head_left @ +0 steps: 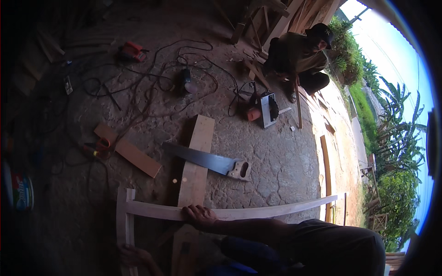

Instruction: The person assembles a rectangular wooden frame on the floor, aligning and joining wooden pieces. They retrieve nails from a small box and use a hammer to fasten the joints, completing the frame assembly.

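A long pale wooden batten (258,212) runs left to right in front of me. Its left end meets a crosswise pale wooden piece (125,221), forming a T-shaped joint. My right hand (200,217) is closed over the batten, where it passes over a thick plank (189,195). In shadow at the lower left, my left hand (133,255) is closed round the crosswise piece. Beyond my hands, a handsaw (202,159) with a wooden handle lies across the plank, its handle to the right.
A circular saw (268,110), an angle grinder (186,82) and a red power tool (133,51) lie among cables. An orange-handled tool (99,148) rests by a brown board (136,156). A paint bucket (22,191) stands left. Another person (299,60) crouches at the far right.
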The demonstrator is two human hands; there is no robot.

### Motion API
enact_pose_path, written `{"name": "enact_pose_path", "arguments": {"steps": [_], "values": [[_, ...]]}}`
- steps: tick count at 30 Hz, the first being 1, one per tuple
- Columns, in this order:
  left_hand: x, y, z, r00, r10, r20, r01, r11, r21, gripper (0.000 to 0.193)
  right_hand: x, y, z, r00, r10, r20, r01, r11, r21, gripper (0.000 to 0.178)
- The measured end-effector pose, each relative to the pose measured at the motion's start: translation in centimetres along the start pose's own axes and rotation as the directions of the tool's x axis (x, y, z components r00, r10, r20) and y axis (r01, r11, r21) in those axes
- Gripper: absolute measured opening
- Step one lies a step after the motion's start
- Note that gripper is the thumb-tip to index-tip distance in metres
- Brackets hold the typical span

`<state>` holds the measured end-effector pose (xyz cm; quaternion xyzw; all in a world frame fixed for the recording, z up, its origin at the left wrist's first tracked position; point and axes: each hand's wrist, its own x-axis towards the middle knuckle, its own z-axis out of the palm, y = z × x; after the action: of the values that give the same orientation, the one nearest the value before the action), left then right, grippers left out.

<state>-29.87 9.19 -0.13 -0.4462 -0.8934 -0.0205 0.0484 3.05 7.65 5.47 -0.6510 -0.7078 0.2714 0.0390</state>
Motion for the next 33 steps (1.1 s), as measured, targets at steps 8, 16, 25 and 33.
{"name": "enact_pose_path", "arguments": {"steps": [8,16,25,33], "values": [[1.8,-2.5,0.9,0.981,0.064,-0.186,-0.085,0.99,-0.108,0.057,3.1,-2.7,0.7,0.998,-0.013,-0.054,0.014,1.0,0.018,0.049],[1.7,-2.4,-0.6,0.986,0.053,-0.158,-0.083,0.978,-0.189,0.054,3.2,-2.7,0.7,1.0,0.016,0.006,-0.015,0.999,-0.049,0.06],[-14.7,-7.6,-20.7,0.872,0.067,0.485,0.377,0.54,-0.752,0.061,1.8,-1.7,-3.3,0.985,0.007,0.173,-0.02,0.997,0.071,0.095],[-53.1,-24.3,-40.8,0.062,0.089,0.994,0.632,0.767,-0.107,0.044,-20.5,3.1,-18.5,0.916,-0.005,0.401,0.001,1.0,0.009,0.079]]}}
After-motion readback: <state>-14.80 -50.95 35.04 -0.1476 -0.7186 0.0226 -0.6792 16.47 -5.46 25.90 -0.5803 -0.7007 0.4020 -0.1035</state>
